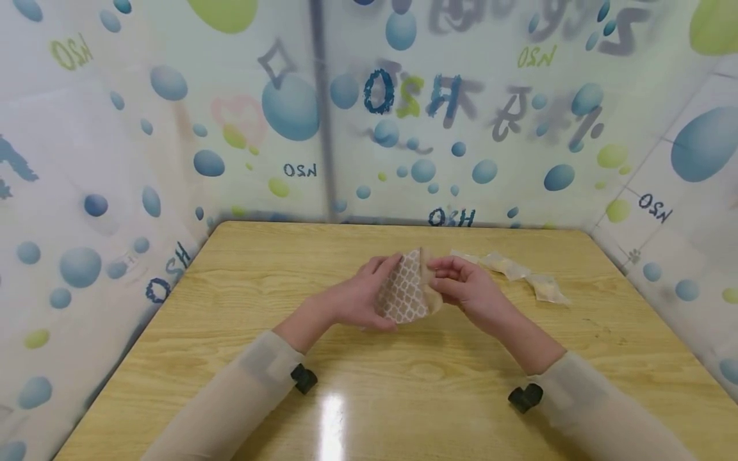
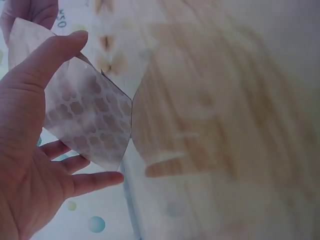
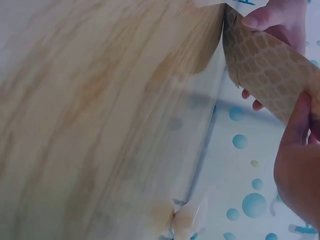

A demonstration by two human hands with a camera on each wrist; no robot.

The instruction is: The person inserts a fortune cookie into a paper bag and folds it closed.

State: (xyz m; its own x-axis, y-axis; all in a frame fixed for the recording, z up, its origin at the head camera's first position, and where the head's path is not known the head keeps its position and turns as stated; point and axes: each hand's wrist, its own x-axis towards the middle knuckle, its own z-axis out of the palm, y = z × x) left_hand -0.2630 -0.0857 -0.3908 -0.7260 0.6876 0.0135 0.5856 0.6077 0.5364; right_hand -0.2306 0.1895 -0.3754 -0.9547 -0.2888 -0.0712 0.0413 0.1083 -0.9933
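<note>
A small brown paper bag with a white lattice pattern stands tilted at the middle of the table, between both hands. My left hand holds it from the left, with the thumb on one face and the fingers spread along another side. At the bag's right edge, my right hand pinches the plain tan side. The right wrist view shows the right fingertips pressed on the patterned paper, and the left hand gripping farther along. The inside of the bag is hidden.
Several small clear packets with pale contents lie on the wooden table beyond and right of my right hand. Curtains printed with bubbles and letters enclose the table at the back and sides.
</note>
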